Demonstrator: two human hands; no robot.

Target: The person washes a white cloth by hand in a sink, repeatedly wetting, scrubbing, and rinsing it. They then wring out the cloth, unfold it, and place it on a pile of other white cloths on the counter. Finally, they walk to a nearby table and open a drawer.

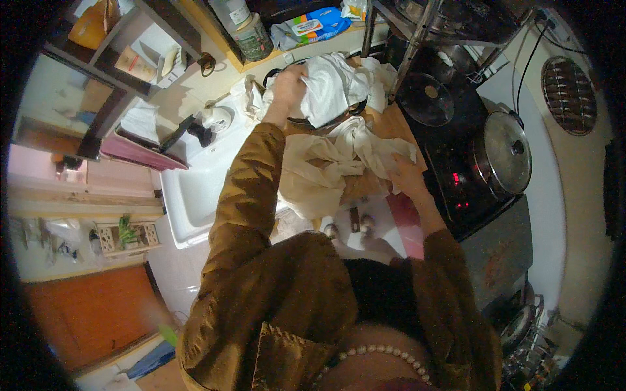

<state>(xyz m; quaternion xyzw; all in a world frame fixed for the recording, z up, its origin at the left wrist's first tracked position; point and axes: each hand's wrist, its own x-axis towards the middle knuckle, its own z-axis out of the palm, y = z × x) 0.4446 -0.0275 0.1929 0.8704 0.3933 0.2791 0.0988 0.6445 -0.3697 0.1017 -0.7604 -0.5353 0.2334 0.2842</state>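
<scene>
My left hand grips a white cloth bunched over a dark-rimmed pot at the back of the wooden counter. Most of the pot is hidden under the fabric. More pale cloth lies beside it, over the sink's edge. Closer to me, a thin cream cloth with a knotted or gathered part is spread on the counter and hangs over its front edge. At that cloth's right end, my right hand has its fingers on the fabric.
On the right, a black cooktop with lit red digits carries a glass-lidded pot; a dark pan lid lies behind. A metal rack rises at the back. To the left are a white sink and a black faucet.
</scene>
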